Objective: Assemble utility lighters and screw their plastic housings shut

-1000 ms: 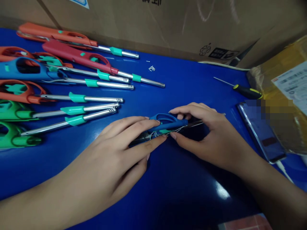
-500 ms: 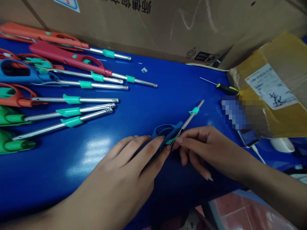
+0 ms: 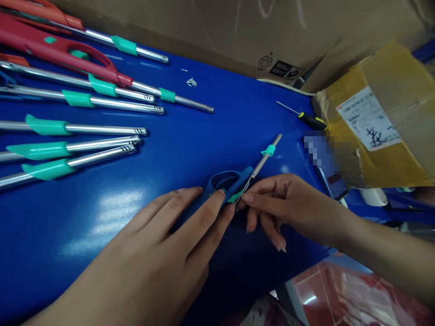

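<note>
My left hand (image 3: 163,244) lies over the handle of a blue long-neck lighter (image 3: 247,174) and presses it to the table, fingers bent round it. The handle's side is open, with a teal part (image 3: 234,197) and a thin white wire (image 3: 246,184) showing. From it the metal tube (image 3: 260,167) points up and right, carrying a teal sleeve (image 3: 269,151). My right hand (image 3: 288,203) pinches with thumb and index finger at the wire beside the handle; its other fingers hang loosely curled. The fingertips partly hide the contact.
Several lighters with teal sleeves, a red one (image 3: 91,68) among them, lie at the left. Small screws (image 3: 191,82) sit behind. A screwdriver (image 3: 311,120), a phone (image 3: 335,183) and a taped carton (image 3: 411,106) are at the right. A large cardboard box (image 3: 204,34) stands along the back.
The view has shifted, so the lighters on the left appear further left and larger. Both hands keep nearly the same hold on the blue lighter.
</note>
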The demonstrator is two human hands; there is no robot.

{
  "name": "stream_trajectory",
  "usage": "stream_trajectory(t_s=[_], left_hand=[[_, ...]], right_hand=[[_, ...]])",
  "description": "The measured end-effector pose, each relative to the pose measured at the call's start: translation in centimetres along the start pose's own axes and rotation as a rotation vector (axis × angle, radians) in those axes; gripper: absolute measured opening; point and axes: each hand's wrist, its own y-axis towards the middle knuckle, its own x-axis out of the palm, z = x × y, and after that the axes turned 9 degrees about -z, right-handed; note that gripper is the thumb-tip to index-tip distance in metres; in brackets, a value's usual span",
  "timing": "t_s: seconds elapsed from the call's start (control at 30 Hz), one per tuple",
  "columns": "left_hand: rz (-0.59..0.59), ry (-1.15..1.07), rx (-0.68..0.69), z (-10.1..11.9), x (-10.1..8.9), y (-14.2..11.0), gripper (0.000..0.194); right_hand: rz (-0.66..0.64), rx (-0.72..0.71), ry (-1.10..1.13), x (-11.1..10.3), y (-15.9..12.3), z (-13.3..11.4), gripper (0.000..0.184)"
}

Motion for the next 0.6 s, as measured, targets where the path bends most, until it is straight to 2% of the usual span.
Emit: stream_trajectory(t_s=[0.2,0.6], left_hand=[[-0.019,0.003,-0.001,-0.12,-0.22,-0.08,0.061],[-0.023,0.002,-0.008,-0.19,-0.50,0.40,0.057]], right_hand=[[0.001,0.004,-0.002,0.03,0.13,-0.14,0.023],[0.036,0.027,-0.082,0.00,0.49,-0.40,0.026]])
